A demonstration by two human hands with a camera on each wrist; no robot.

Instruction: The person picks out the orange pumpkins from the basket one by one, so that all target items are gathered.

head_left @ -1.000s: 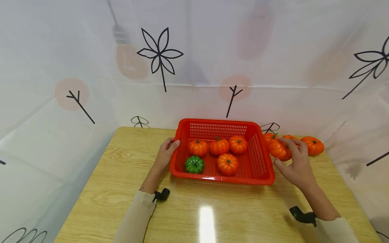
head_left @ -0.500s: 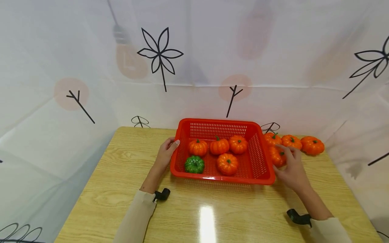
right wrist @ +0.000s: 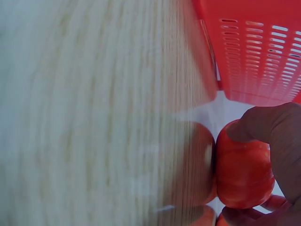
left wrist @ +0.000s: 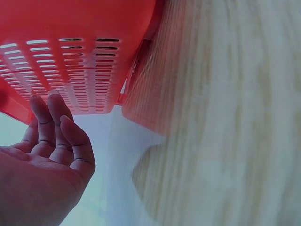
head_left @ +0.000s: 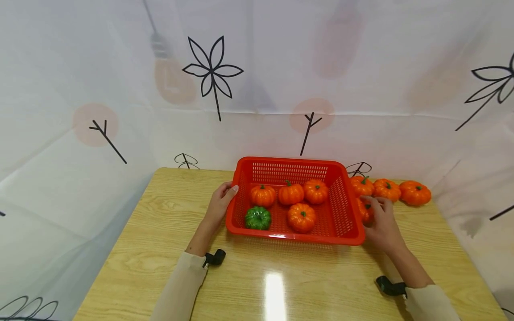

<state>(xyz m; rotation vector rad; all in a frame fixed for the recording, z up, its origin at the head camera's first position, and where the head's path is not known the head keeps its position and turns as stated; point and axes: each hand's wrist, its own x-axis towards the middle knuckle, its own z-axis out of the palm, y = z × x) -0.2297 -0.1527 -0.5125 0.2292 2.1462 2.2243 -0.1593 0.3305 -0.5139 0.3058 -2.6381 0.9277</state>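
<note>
A red plastic basket (head_left: pixel 296 237) with slotted walls stands on the table, holding several small orange pumpkins and one green pumpkin (head_left: pixel 258 218). My left hand (head_left: pixel 218 204) holds the basket's left side, thumb at the rim; in the left wrist view its fingers (left wrist: pixel 57 110) curl up against the slotted wall. On the other side, my right hand (head_left: pixel 384 228) grips an orange pumpkin (head_left: pixel 364 211) that sits on the table close beside the basket. The right wrist view shows the thumb (right wrist: pixel 249 123) on that pumpkin (right wrist: pixel 243 172) and fingers around its far side.
Behind the right hand, three more orange pumpkins line the table's back right: one by the basket (head_left: pixel 362 185), a middle one (head_left: pixel 387 191) and an outer one (head_left: pixel 416 193). A patterned white cloth (head_left: pixel 257 80) hangs behind the wooden table (head_left: pixel 168 232).
My right hand brought a pumpkin down onto the table next to the basket, moving left and slightly toward me. It stays around that pumpkin. The left hand and basket have kept their place.
</note>
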